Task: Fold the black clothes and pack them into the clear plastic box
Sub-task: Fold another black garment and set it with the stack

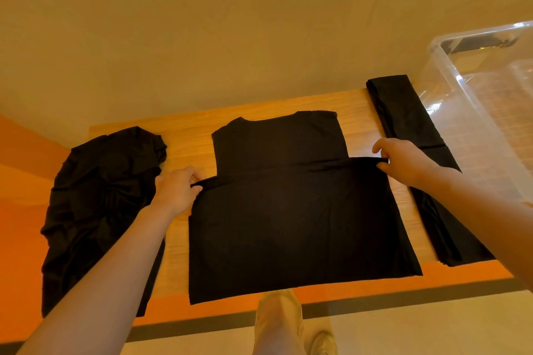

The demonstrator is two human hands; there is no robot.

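Observation:
A black shirt [288, 210] lies flat in the middle of the wooden table [190, 141], collar at the far end, sides folded in. Its lower half is lifted and doubled back toward the collar. My left hand [176, 190] pinches the left corner of that raised hem. My right hand [403, 160] pinches the right corner. The hem stretches taut between them. A crumpled heap of black clothes [98, 202] lies to the left. A long folded black garment [415, 158] lies to the right. The clear plastic box [484, 112] stands at the far right, open.
The table has an orange border [23, 239] on the left and near sides. A beige wall rises behind it. Below the near edge I see a trouser leg and a shoe [320, 340] on a pale floor.

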